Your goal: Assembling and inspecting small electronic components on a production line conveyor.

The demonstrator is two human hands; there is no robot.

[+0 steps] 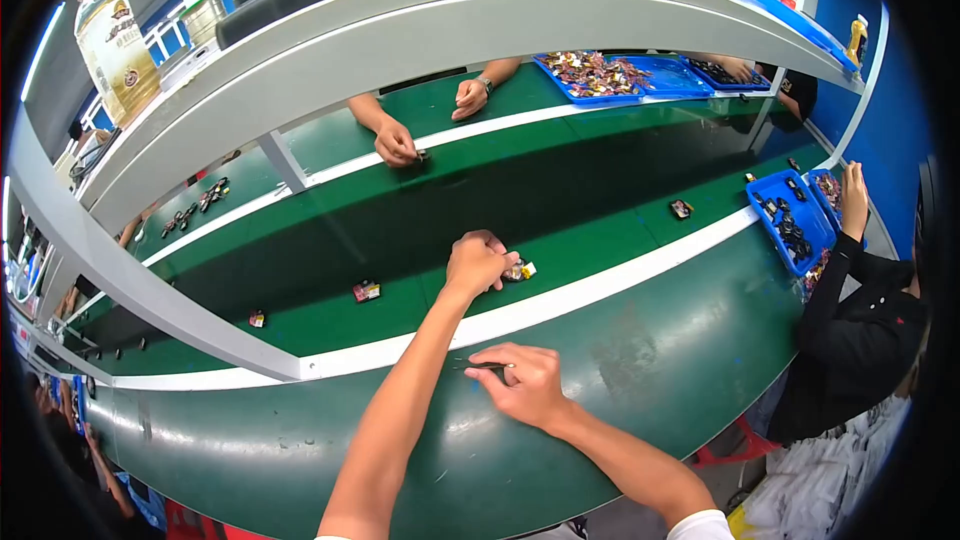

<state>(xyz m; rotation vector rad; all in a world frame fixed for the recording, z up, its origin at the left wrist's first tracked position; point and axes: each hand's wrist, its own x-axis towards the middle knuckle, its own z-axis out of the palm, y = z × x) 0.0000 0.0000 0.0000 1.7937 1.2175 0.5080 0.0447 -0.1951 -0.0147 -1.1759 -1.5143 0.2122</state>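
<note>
Starting at the left, a small part [258, 319] sits alone on the green belt [610, 235], and another part [367, 290], reddish and pale, lies a little further right, both clear of the person's hands. Across the way, a co-worker's hand [396, 146] pinches something small and dark. Now the middle, and here's the key spot: the left hand [478, 262] reaches over the white rail [560, 306], fingers curled down, with a small component [515, 271] right at the fingertips. It lies on the belt, just to the right of that hand, its yellow tab [529, 268] facing away from the fingers, out to the right. Are the fingers closed on it, or only touching? Can't tell; the hand covers its left side. Its long axis is hard to call too, with so much hidden. Nearer the body, the right hand [528, 380] hovers over the bench [690, 340], thumb and fingers closed firmly on a slim dark tool [490, 366] whose tip points left. So the component lies beyond the rail, further out than that tip, and the left hand is plainly the nearer of the two. Further right, one more part [681, 209] sits by itself on the belt, and past it a blue tray [815, 238] holds black pieces.
</note>
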